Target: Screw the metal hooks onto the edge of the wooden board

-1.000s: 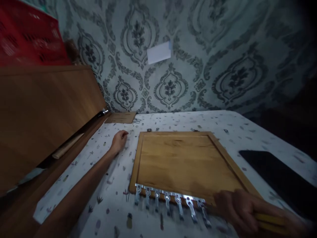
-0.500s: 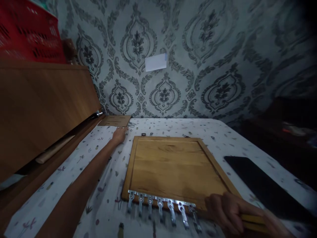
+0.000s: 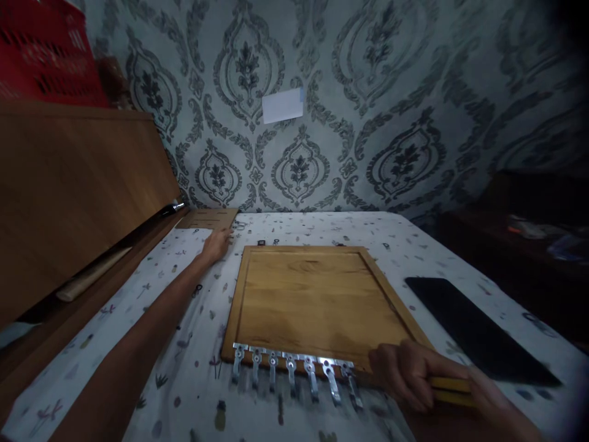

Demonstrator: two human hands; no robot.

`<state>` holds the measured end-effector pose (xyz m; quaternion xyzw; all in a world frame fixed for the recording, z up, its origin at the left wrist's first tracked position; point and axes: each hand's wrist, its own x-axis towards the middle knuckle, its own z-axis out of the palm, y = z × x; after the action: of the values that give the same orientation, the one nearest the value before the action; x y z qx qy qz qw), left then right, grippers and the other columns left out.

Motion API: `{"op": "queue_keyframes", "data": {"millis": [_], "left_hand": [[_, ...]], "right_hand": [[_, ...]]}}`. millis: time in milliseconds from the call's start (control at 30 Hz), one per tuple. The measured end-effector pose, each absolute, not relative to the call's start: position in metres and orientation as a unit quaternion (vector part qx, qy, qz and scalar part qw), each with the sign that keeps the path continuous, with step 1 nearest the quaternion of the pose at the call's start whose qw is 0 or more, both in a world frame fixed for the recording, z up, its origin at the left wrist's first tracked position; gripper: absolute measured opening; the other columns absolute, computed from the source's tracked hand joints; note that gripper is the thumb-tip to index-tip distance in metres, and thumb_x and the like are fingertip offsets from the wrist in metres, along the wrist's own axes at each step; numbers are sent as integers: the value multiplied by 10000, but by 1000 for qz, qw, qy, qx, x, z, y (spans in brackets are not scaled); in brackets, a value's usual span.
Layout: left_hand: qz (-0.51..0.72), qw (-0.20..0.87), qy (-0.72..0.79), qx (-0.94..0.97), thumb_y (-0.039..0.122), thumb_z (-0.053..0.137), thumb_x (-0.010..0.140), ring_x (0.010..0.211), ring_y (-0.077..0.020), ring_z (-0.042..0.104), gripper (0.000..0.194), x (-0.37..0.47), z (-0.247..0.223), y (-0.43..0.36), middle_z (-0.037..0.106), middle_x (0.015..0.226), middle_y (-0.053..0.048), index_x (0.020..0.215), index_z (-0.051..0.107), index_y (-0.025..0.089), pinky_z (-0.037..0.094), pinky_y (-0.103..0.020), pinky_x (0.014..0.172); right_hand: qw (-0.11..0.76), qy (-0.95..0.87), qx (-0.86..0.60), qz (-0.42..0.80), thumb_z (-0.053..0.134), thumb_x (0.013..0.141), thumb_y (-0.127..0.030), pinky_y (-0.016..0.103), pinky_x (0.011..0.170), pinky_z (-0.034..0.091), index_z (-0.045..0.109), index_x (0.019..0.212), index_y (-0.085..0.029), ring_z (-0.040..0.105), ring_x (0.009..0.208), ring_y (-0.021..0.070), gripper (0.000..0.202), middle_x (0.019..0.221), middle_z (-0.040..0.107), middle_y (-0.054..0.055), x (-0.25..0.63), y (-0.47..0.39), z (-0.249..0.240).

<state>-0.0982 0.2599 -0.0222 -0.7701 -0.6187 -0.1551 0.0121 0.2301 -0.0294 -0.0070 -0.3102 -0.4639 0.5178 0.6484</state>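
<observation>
I look down on a table covered with a pale patterned cloth, set against a wall of grey ornamental wallpaper. A square wooden board with a raised rim lies flat in the middle of it. Along its near edge sits a row of metal hooks, their shiny tips pointing toward me.

My right hand is curled closed over the board's near right corner, touching the rim just beside the last hook; something yellow shows under its fingers, and I cannot tell what it is. My left hand is stretched far out, resting on the cloth near the board's far left corner, fingers loosely bent beside a thin brown card and a few small dark metal bits. Whether it pinches anything, I cannot tell.

I judge this the gathering step: one hand steadies the board, the other feels for small hardware. The next move calls for a fine fingertip pinch in dim light.

A flat black slab lies well apart on the right.
</observation>
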Motion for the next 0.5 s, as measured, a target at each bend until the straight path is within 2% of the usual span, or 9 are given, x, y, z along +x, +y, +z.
{"op": "queue_keyframes", "data": {"millis": [167, 367, 433, 467, 500], "left_hand": [[-122, 3, -624, -772, 355, 603, 958, 1085, -228, 629, 338, -87, -11, 253, 611, 1265, -105, 1243, 598, 175, 559, -441, 916], [-100, -41, -652, -750, 358, 614, 950, 1092, -240, 627, 369, -81, 8, 240, 609, 1264, -108, 1258, 586, 157, 557, -460, 918], [-113, -60, -651, -748, 358, 621, 946, 1095, -241, 626, 364, -78, 12, 235, 612, 1258, -106, 1248, 591, 156, 553, -461, 920], [-127, -70, -646, -750, 349, 612, 952, 1097, -239, 624, 343, -75, 13, 231, 615, 1250, -104, 1232, 599, 152, 548, -460, 927], [-146, -81, -640, -750, 299, 525, 1003, 1111, -229, 619, 272, -72, 14, 225, 620, 1230, -86, 1192, 617, 126, 516, -438, 960]], "right_hand": [[653, -456, -316, 515, 518, 825, -621, 302, 452, 293, 450, 525, -218, 298, 463, 136, 507, 473, 325, -17, 224, -31, 3], [657, -488, -296, 492, 546, 785, -647, 284, 445, 247, 395, 484, -222, 278, 415, 111, 542, 423, 322, -35, 215, -29, 13], [665, -486, -292, 487, 501, 828, -626, 280, 441, 231, 378, 487, -226, 266, 409, 107, 540, 419, 302, -42, 215, -29, 12], [668, -486, -286, 486, 488, 835, -621, 278, 440, 227, 371, 492, -227, 257, 408, 103, 535, 422, 293, -46, 215, -29, 11], [670, -486, -282, 485, 487, 840, -615, 274, 438, 218, 372, 497, -226, 255, 409, 100, 531, 424, 293, -48, 215, -29, 10]]}}
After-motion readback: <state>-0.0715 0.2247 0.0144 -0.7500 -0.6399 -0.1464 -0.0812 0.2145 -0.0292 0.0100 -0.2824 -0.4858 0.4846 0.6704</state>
